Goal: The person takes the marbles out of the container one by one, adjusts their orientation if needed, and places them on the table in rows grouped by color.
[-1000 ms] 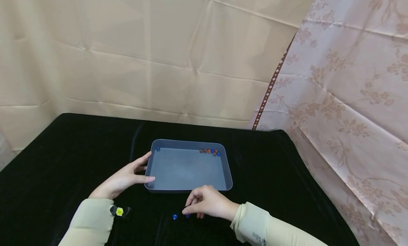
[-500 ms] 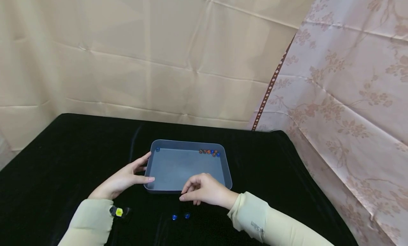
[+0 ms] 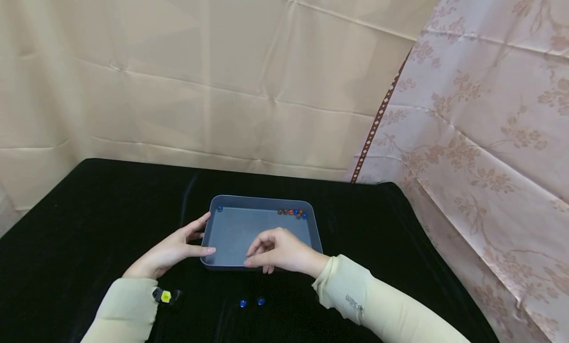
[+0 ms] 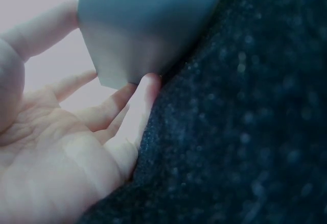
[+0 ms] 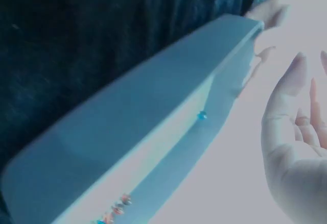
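Note:
My left hand point(image 3: 178, 249) holds the left side of a shallow blue-grey tray point(image 3: 262, 266), its thumb over the rim near the front corner and the other fingers along the outer wall. In the left wrist view, fingertips point(image 4: 150, 83) meet the tray's lower edge. Above the tray's front edge hovers my right hand point(image 3: 284, 251), its fingers loosely bent. The right wrist view shows a gap between thumb and index finger, with no marble visible there. Two blue marbles point(image 3: 261, 301) lie on the black cloth in front of the tray.
Inside the tray, one blue marble point(image 3: 220, 209) sits at the far left corner. Several orange-brown and blue marbles point(image 3: 291, 212) cluster at the far right. Black cloth point(image 3: 111, 209) covers the table; a beige curtain point(image 3: 178, 86) hangs behind, a floral one point(image 3: 480, 135) to the right.
My right hand has risen from beside the right-hand blue marble on the cloth to over the tray's front edge, leaving that marble in full view. The left hand stays on the tray.

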Available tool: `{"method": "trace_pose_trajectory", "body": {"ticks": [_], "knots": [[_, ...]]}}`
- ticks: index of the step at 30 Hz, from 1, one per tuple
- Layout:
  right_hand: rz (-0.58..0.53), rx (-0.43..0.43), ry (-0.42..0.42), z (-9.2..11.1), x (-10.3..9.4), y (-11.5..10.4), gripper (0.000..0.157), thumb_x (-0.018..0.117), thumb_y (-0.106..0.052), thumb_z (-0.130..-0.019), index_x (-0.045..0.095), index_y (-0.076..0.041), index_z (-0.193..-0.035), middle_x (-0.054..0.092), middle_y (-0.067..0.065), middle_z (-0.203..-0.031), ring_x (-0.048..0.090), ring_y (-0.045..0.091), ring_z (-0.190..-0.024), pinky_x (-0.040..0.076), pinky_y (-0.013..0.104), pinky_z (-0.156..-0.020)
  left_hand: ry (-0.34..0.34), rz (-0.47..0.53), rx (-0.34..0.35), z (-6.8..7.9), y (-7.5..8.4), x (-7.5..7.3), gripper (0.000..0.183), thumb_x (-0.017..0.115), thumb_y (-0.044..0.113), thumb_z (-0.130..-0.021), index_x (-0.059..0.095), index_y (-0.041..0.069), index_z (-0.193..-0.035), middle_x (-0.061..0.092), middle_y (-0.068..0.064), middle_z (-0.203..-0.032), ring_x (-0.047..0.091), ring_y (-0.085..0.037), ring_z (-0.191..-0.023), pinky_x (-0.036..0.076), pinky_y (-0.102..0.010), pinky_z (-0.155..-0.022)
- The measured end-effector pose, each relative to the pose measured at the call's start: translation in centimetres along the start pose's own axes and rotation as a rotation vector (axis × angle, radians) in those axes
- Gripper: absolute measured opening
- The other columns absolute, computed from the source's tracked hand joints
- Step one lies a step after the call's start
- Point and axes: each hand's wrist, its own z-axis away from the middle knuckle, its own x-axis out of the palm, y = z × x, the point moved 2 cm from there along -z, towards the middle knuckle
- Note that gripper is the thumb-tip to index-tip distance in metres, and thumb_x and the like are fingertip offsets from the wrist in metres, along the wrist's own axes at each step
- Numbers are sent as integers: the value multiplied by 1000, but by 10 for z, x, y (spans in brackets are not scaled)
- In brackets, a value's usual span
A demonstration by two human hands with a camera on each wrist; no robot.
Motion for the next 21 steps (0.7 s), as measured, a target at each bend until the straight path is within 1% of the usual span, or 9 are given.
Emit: {"method": "trace_pose_trajectory", "body": {"ticks": [6,10,15,21], "knots": [[-8,-9,18,-7,-6,-10,21,71,-16,-90,69,0,-104,71,-1,-81,63,8,-63,58,26,-63,-11,-5,9,1,-1,0,91,66,23,-92,7,16,-161,10,-24,-164,21,-51,-143,29,-69,-110],[-12,-12,25,-11,-9,-16,23,69,-17,-91,68,-1,-107,72,2,-88,65,9,-68,58,27,-68,-10,-8,5,1,-1,0,91,66,23,-92,7,15,-161,10,-24,-164,22,-50,-142,30,-69,-110],[1,-39,31,-15,-11,-24,26,69,-19,-91,67,0,-110,72,5,-95,66,12,-75,58,27,-72,-7,-11,0,0,0,1,91,66,23,-93,7,15,-161,9,-24,-164,22,-51,-142,30,-69,-110],[14,-37,58,-22,-14,-27,26,70,-22,-91,68,-3,-109,72,5,-95,66,13,-75,58,27,-73,-12,-7,-3,1,1,1,91,66,23,-93,5,15,-161,7,-25,-164,21,-51,-142,30,-69,-110]]}}
